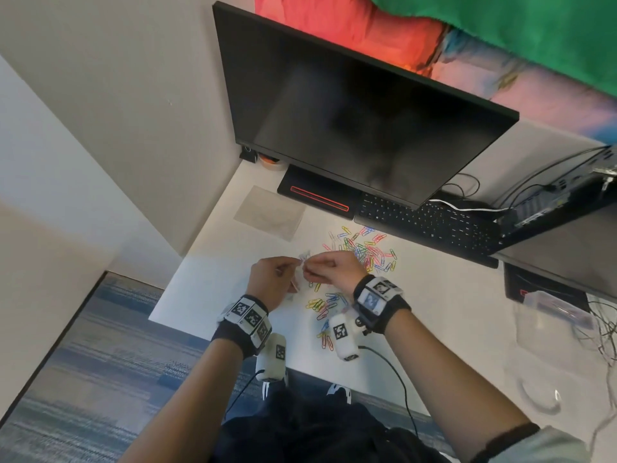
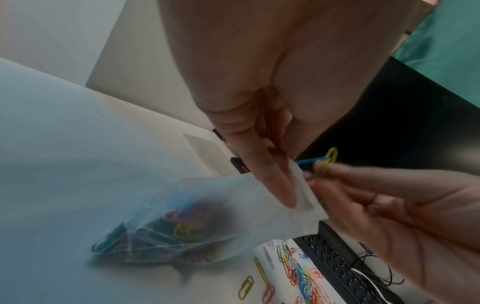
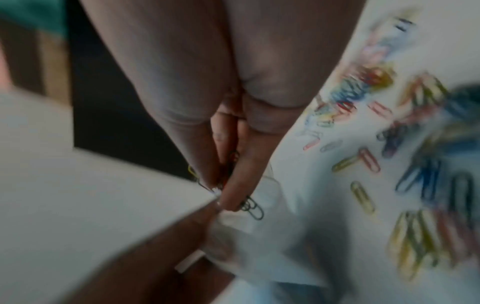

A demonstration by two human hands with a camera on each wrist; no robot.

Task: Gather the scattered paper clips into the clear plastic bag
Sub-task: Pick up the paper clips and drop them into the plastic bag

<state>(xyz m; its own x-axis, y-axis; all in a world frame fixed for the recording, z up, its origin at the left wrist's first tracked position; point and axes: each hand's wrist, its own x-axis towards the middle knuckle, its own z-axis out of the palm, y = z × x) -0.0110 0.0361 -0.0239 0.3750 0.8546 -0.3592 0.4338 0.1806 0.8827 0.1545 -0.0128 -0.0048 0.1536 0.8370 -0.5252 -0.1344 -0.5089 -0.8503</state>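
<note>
My left hand pinches the top edge of the clear plastic bag, which hangs over the white desk with several coloured clips inside it. My right hand pinches a small bunch of paper clips right at the bag's mouth, fingertips nearly touching the left thumb. In the right wrist view the held clips stick out below my fingertips beside the bag. Loose coloured paper clips lie scattered behind my right hand, and more paper clips lie near my right wrist.
A dark monitor stands at the back with its base and a black keyboard under it. A flat clear sleeve lies at the back left. Cables and a clear container sit at the right.
</note>
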